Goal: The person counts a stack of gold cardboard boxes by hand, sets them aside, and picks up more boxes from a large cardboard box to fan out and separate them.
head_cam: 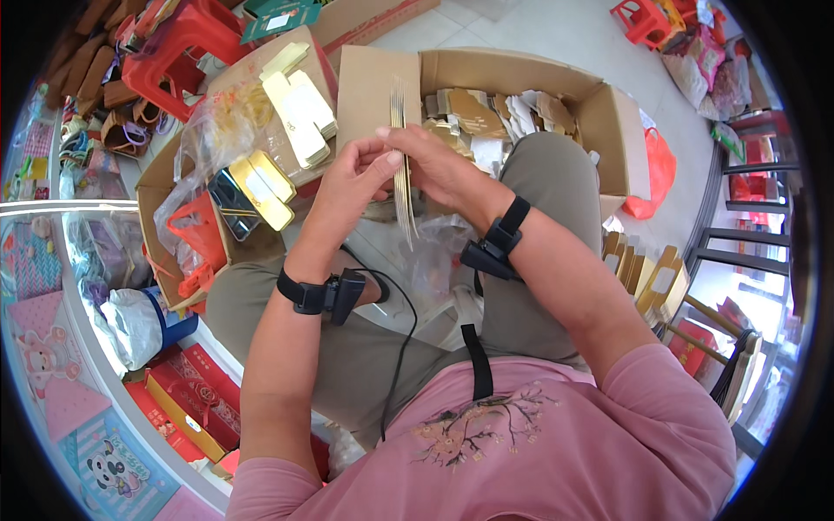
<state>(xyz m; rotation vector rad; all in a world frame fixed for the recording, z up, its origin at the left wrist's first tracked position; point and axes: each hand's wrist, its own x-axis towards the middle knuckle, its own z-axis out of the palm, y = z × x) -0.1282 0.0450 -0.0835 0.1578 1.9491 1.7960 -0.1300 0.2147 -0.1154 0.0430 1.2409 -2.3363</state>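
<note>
A thin stack of flat gold card pieces [402,202] stands on edge between my hands, seen almost edge-on. My left hand [358,176] grips it from the left, thumb near its top edge. From the other side my right hand [435,163] grips it too, fingers partly hidden behind it. Left of the hands, a pile of pale gold card pieces [300,120] lies on a cardboard carton [277,143]. Below that are more gold pieces [260,189] beside a glossy black object [231,202]. Rubber bands [244,111] show in a clear plastic bag.
Ahead right, an open cardboard box [606,137] holds many brown and white card pieces [479,114]. A red plastic stool [179,55] stands at the upper left. Upright gold card pieces [658,280] are at my right. A black cable [410,338] hangs over my lap.
</note>
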